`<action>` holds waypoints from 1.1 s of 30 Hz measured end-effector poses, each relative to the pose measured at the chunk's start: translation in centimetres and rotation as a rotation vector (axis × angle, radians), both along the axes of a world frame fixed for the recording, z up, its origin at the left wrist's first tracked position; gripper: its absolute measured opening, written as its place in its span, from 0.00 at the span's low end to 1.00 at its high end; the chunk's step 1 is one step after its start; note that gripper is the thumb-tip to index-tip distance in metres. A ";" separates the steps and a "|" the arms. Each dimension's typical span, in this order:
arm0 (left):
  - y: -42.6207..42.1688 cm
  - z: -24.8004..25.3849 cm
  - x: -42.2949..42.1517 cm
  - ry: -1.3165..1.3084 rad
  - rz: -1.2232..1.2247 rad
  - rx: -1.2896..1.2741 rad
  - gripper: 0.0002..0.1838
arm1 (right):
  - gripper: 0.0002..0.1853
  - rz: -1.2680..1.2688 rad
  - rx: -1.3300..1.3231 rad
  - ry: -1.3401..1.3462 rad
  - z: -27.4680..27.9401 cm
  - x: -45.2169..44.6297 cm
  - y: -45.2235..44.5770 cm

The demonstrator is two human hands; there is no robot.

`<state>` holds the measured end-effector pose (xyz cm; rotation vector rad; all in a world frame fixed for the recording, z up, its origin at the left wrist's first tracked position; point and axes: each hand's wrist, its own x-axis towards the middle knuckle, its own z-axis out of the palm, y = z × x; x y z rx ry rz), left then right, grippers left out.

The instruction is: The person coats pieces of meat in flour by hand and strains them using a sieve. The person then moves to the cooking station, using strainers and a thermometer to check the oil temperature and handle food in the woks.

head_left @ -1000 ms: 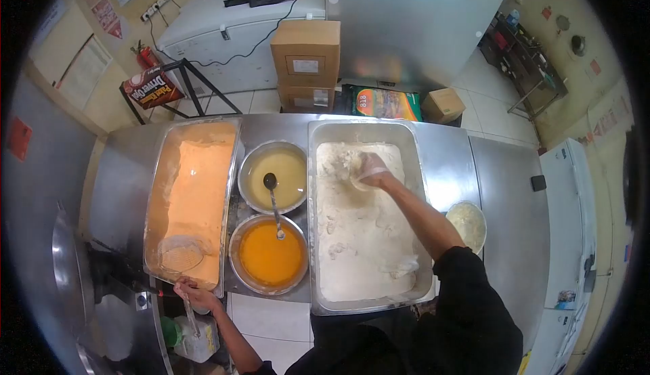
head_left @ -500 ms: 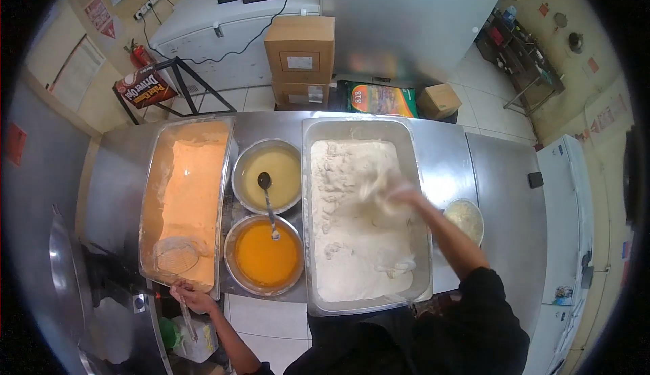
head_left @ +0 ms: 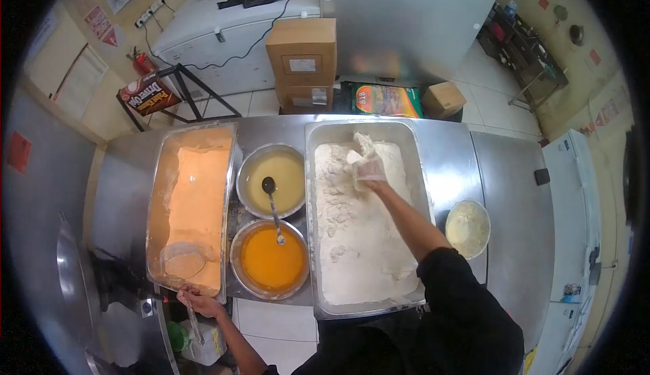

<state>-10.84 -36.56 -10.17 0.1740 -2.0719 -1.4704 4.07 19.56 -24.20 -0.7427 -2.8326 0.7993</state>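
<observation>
My right hand (head_left: pixel 370 170) is over the upper part of a metal tray (head_left: pixel 430 239) of white flour (head_left: pixel 365 253), its fingers closed round a floury piece (head_left: pixel 363 145) that sticks up past them. What the piece is cannot be made out. At the lower left, my left hand (head_left: pixel 198 302) is closed on the handle of a wire strainer (head_left: pixel 183 261). The strainer's mesh lies over orange powder (head_left: pixel 196 206) in a second tray (head_left: pixel 152 239), near its front end.
Between the trays stand a bowl of pale liquid (head_left: pixel 288 175), with a dark spoon (head_left: pixel 269 185) across it, and a bowl of orange liquid (head_left: pixel 271 260). A bowl (head_left: pixel 468 229) with pale contents stands at the right. Cardboard boxes (head_left: pixel 301 53) are behind the table.
My right hand swept right and down through the flour, then came back up to the left, lifting a floury piece. My left hand has kept its grip on the strainer.
</observation>
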 end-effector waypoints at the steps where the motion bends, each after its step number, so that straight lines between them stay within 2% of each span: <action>1: -0.9 -0.8 -0.5 0.038 -0.057 0.007 0.18 | 0.22 0.030 -0.031 0.089 1.3 -0.5 -0.9; 2: -1.5 -1.0 -0.7 0.045 -0.054 0.007 0.18 | 0.24 0.063 -0.061 0.174 1.9 -1.0 -1.7; 3: -2.0 -1.4 -0.9 0.050 -0.051 -0.039 0.18 | 0.24 -0.020 0.156 0.095 1.9 -1.6 -4.4; 5: -1.1 -1.3 -0.8 0.051 -0.050 -0.077 0.18 | 0.24 -0.107 0.380 0.009 3.1 -3.0 -6.2; 8: -0.1 0.2 -0.3 0.045 -0.074 0.018 0.19 | 0.21 0.071 0.481 -0.024 8.5 -2.3 -7.4; 10: 0.1 0.7 0.1 0.028 -0.057 -0.001 0.19 | 0.34 0.313 0.038 -0.418 10.7 -2.1 -6.0; 11: 0.7 1.1 0.2 0.015 -0.020 -0.007 0.20 | 0.34 0.298 0.041 -0.416 11.8 -1.3 -6.3; 13: 1.3 1.1 0.3 0.021 -0.015 0.001 0.20 | 0.19 0.161 -0.060 -0.277 13.3 0.7 -8.3; 14: 1.1 1.1 0.3 0.025 0.004 -0.004 0.20 | 0.17 0.161 -0.084 -0.278 11.7 0.9 -8.7; 15: 0.8 0.9 -0.1 0.026 0.010 -0.007 0.20 | 0.17 0.169 -0.086 -0.277 10.3 1.6 -8.4; 17: -0.5 -0.2 -0.3 0.007 -0.027 -0.086 0.21 | 0.17 0.178 -0.271 -0.149 8.3 3.4 -8.1; 18: -0.6 -0.2 0.0 -0.009 -0.014 -0.094 0.21 | 0.18 0.023 -0.354 -0.330 14.0 3.7 -9.5; 20: 0.3 0.2 -0.2 0.040 -0.039 0.031 0.22 | 0.17 0.016 -0.336 -0.327 14.3 4.5 -10.0; 22: 0.5 0.3 -0.3 0.010 -0.031 0.032 0.21 | 0.17 -0.003 -0.318 -0.320 14.2 6.0 -9.9; 23: 0.1 0.2 -0.2 -0.008 -0.031 0.039 0.21 | 0.16 0.058 -0.498 -0.188 14.2 6.9 -9.4; 24: -0.8 -1.0 -0.6 0.019 -0.025 -0.065 0.20 | 0.17 0.120 -0.673 -0.050 14.4 7.6 -8.9; 25: -1.1 -1.0 -0.4 0.015 -0.013 -0.064 0.20 | 0.17 0.130 -0.672 -0.059 14.6 8.0 -8.4; 27: -1.0 -1.0 -0.6 0.036 -0.051 -0.120 0.19 | 0.23 0.221 -0.560 0.082 15.5 8.0 -7.0; 28: -1.1 -1.3 -0.5 0.037 -0.036 -0.109 0.19 | 0.23 0.235 -0.549 0.079 15.7 7.9 -6.3; 30: -1.4 -1.6 -0.8 0.009 -0.064 0.061 0.19 | 0.23 0.363 -0.260 -0.907 14.7 8.0 -5.9; 31: -1.5 -1.8 -1.0 0.013 -0.058 0.069 0.19 | 0.24 0.353 0.078 -0.709 12.3 9.2 -8.1; 33: -1.6 -2.2 -1.0 0.030 -0.059 0.086 0.19 | 0.23 0.438 0.477 -0.487 0.1 12.8 -11.8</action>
